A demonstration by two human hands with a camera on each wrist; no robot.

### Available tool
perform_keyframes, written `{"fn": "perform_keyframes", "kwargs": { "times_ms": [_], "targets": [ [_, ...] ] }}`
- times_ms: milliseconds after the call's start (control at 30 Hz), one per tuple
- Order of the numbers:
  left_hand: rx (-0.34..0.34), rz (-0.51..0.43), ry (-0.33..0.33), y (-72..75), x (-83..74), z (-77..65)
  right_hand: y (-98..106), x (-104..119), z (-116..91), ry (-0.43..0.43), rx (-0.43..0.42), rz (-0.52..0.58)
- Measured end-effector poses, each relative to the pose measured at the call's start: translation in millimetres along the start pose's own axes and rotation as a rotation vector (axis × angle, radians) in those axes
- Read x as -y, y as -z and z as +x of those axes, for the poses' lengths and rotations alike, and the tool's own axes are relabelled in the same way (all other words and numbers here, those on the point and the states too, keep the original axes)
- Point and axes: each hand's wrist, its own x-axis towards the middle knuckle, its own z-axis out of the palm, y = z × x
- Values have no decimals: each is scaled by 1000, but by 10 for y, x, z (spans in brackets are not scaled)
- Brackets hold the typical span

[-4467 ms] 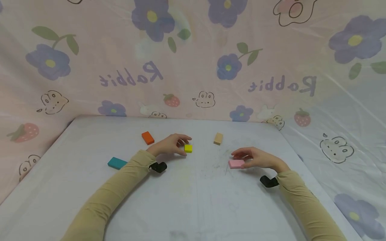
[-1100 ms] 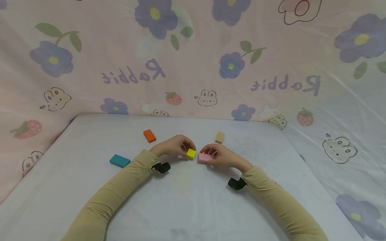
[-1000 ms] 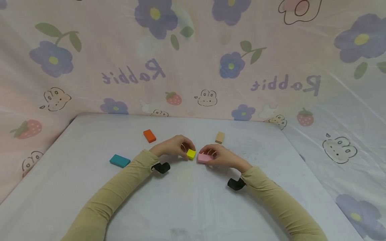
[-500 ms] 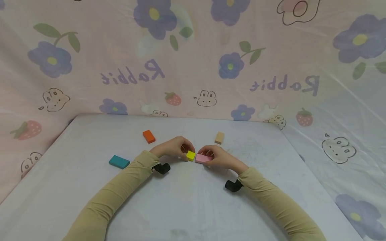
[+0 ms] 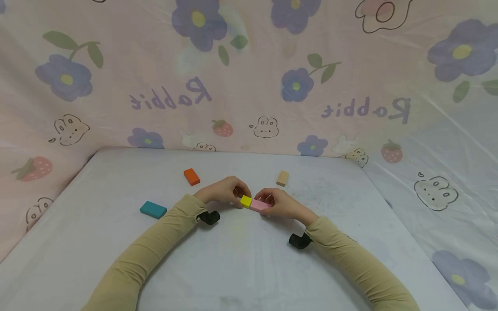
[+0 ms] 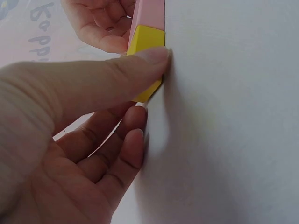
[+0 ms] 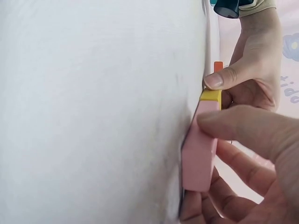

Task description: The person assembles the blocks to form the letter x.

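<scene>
Near the middle of the white table [image 5: 233, 259], a small yellow block [image 5: 246, 201] and a longer pink block [image 5: 259, 205] lie end to end, their ends meeting. My left hand [image 5: 223, 190] pinches the yellow block, its thumb [image 6: 135, 70] across the near side. My right hand [image 5: 285, 204] holds the pink block between thumb and fingers, and in the right wrist view the thumb lies over the face of the pink block [image 7: 201, 154]. Part of the yellow block is hidden behind the left thumb in the left wrist view.
A teal block [image 5: 153, 210] lies at left beside the left sleeve. Further back are an orange block [image 5: 192, 177] and a pale wooden block [image 5: 282, 178]. A patterned curtain [image 5: 249, 86] rises behind the table's far edge.
My right hand has slid the pink block leftward from the right until it meets the yellow one. My left hand has shifted slightly nearer, turning the yellow block a little.
</scene>
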Motion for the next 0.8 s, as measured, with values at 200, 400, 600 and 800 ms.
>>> {"fn": "perform_keyframes", "kwargs": {
  "times_ms": [200,400,600,800],
  "targets": [
    [0,-3,-3,-4,15,6,-14,-5,10,8,-9,2],
    [2,-6,1,-7,17,2,-33,-3,12,0,-15,12],
    [6,-6,8,-1,10,1,-48,10,10,-16,-29,7],
    [6,-2,23,14,17,23,-59,32,7,-44,-44,1]
  ]
}}
